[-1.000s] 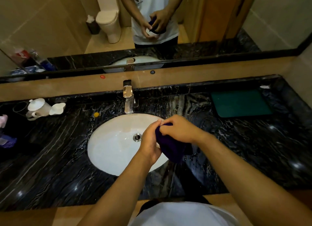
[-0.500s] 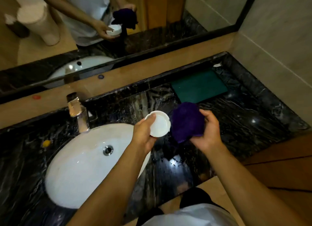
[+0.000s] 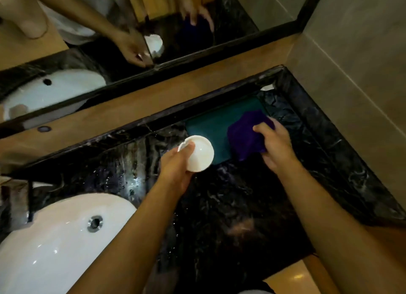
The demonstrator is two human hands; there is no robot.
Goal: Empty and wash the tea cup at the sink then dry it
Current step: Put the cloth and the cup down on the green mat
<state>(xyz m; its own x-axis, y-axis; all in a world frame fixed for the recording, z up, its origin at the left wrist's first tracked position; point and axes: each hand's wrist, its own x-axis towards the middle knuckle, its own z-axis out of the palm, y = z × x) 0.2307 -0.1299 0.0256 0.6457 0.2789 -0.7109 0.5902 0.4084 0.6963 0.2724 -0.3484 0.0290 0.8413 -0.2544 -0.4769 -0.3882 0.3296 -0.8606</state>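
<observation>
My left hand (image 3: 175, 168) grips a small white tea cup (image 3: 200, 155) over the black marble counter, its thumb over the rim and the cup's open side facing me. To the right, my right hand (image 3: 276, 148) holds a bunched purple cloth (image 3: 246, 135) down on or just above a dark green mat (image 3: 211, 126). Cup and cloth are apart. The white oval sink (image 3: 55, 238) with its metal drain (image 3: 95, 223) lies at the lower left.
The black marble counter (image 3: 230, 205) shows water drops near the sink. A raised marble edge (image 3: 329, 129) and grey wall close off the right side. A mirror (image 3: 109, 41) runs along the back. A small white scrap (image 3: 267, 87) lies in the far corner.
The cloth has come off the cup and both hands have moved right, away from the sink. My right hand has carried the cloth to the green mat. The view has swung right; the tap is out of frame.
</observation>
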